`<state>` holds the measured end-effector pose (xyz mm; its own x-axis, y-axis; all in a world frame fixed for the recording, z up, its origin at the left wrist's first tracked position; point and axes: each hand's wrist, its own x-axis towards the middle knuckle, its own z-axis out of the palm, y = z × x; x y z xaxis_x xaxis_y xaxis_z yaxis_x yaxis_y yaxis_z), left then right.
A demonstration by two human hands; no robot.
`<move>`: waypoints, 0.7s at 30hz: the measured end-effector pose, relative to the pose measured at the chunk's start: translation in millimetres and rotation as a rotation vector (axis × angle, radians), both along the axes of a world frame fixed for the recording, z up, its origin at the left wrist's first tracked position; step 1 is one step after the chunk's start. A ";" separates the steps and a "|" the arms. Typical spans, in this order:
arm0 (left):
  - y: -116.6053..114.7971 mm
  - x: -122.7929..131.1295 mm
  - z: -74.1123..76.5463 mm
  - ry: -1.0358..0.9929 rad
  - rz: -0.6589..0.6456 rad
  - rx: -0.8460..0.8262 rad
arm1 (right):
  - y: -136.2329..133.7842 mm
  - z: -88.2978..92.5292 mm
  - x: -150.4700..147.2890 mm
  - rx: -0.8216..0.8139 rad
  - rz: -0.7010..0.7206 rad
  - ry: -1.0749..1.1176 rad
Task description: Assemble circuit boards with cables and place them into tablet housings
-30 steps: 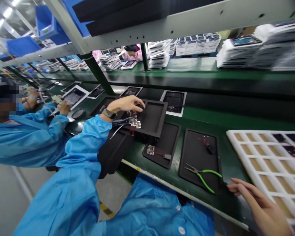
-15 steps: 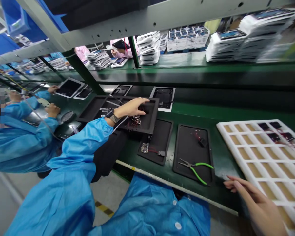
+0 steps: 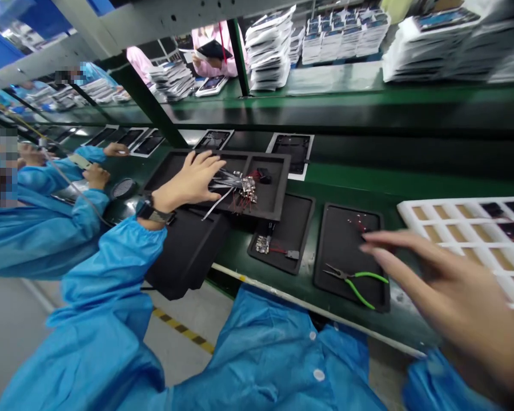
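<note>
My left hand (image 3: 192, 181) has its fingers spread over the divided black foam tray (image 3: 223, 210), and nothing is visible in its grasp. Beside it in that tray lie a bunch of small circuit boards (image 3: 247, 187) with flat cables and wires, and a black part (image 3: 264, 175) with red wires. My right hand (image 3: 449, 291), blurred, reaches over a flat black tray (image 3: 338, 245). Its thumb and forefinger are at a small black part there with red wires (image 3: 360, 222), mostly hidden; a grip cannot be made out. Green-handled needle-nose pliers (image 3: 346, 277) lie in this tray.
Another flat tray (image 3: 302, 228) holds a circuit board wired to a grey part (image 3: 292, 254). At right, a white grid tray (image 3: 458, 228) carries several black parts. Open tablet housings (image 3: 291, 149) lie behind. A co-worker's blue sleeve (image 3: 47, 211) is at left, stacks (image 3: 268, 51) at the back.
My left hand has drawn back to the left, uncovering the boards and the black part in the divided tray. My right hand has moved up and left to the small wired part. The view has shifted.
</note>
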<state>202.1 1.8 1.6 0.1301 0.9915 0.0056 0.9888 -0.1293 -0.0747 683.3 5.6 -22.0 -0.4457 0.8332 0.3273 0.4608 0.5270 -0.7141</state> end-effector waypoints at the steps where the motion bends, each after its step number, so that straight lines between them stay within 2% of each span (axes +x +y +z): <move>1: 5.1 3.5 -0.8 0.032 0.001 -0.013 | 13.4 7.9 -22.7 0.016 0.086 -0.025; 3: 18.3 10.8 -2.9 0.069 0.000 -0.073 | 43.0 13.0 -68.5 0.071 0.224 -0.074; 5: 32.4 15.8 -5.9 0.081 0.030 -0.166 | 72.7 7.0 -110.8 0.138 0.281 -0.135; 8: 49.5 15.1 -13.1 0.041 0.104 -0.246 | 112.0 -12.5 -163.9 0.209 0.321 -0.249; 11: 59.3 5.9 -22.4 -0.058 0.147 -0.239 | 144.4 -34.8 -205.3 0.243 0.348 -0.349; 14: 61.9 -4.4 -28.9 -0.153 0.153 -0.176 | 168.0 -52.0 -234.7 0.276 0.358 -0.415; 16: 60.5 -8.2 -30.3 -0.209 0.123 -0.115 | 176.2 -56.3 -246.3 0.283 0.371 -0.468; 21: 55.8 -9.1 -30.1 -0.251 0.023 -0.065 | 172.9 -41.5 -250.6 0.255 0.411 -0.577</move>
<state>192.9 57.7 -28.6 0.1099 0.9935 -0.0290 0.9780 -0.1029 0.1815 432.7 178.5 -63.5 -0.8637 0.4923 0.1077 0.4553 0.8540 -0.2518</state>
